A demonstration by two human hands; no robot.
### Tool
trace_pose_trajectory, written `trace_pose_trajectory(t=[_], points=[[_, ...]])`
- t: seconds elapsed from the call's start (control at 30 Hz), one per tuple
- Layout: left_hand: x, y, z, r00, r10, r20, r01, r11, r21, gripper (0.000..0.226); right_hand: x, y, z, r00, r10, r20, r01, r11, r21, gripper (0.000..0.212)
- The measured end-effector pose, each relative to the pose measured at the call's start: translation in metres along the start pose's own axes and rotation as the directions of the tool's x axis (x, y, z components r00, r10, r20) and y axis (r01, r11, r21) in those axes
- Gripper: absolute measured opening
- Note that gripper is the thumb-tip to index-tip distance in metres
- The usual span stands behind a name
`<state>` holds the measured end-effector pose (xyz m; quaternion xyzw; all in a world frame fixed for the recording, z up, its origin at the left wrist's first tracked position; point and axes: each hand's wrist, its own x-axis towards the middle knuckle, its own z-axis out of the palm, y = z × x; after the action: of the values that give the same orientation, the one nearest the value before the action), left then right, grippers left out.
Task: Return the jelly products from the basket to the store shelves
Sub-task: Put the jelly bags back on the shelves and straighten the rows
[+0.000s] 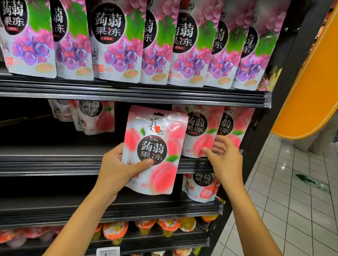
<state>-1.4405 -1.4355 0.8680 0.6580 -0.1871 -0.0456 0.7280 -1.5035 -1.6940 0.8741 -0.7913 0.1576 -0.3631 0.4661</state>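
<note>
My left hand (116, 168) grips a pink peach jelly pouch (158, 139) by its lower left corner, thumb across the front, and holds it upright in front of the middle shelf (36, 162). My right hand (223, 155) reaches to the peach pouches standing on that shelf (202, 131); its fingers touch the lower edge of the front one. More peach pouches (95, 116) lean further back on the left of the same shelf. No basket is in view.
Purple grape jelly pouches (111, 31) fill the top shelf. One pouch (199, 186) stands on the shelf below, and fruit jelly cups (167, 224) fill the lower shelves. An orange sign (322, 70) and tiled floor (291, 201) lie to the right.
</note>
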Motion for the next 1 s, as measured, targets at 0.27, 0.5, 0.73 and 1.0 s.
trace_pose_trajectory(t=[0.27, 0.5, 0.73, 1.0], points=[[-0.001, 0.000, 0.005, 0.999, -0.040, -0.002, 0.040, 0.999, -0.005, 0.050, -0.033, -0.026, -0.001, 0.971, -0.173, -0.162, 0.171, 0.985, -0.027, 0.023], [0.007, 0.005, 0.018, 1.000, 0.014, -0.017, -0.015, 0.999, -0.031, 0.032, -0.052, -0.046, 0.026, 0.917, 0.032, 0.398, -0.167, 0.937, 0.308, 0.024], [0.010, 0.013, 0.023, 0.970, 0.241, -0.024, -0.235, 0.961, 0.147, 0.054, -0.033, -0.049, 0.037, 0.984, 0.048, 0.169, -0.100, 0.943, 0.319, 0.038], [0.002, -0.003, 0.034, 0.908, 0.411, 0.075, -0.379, 0.734, 0.564, 0.052, -0.012, -0.053, 0.055, 0.995, -0.024, 0.101, -0.009, 0.950, 0.312, 0.027]])
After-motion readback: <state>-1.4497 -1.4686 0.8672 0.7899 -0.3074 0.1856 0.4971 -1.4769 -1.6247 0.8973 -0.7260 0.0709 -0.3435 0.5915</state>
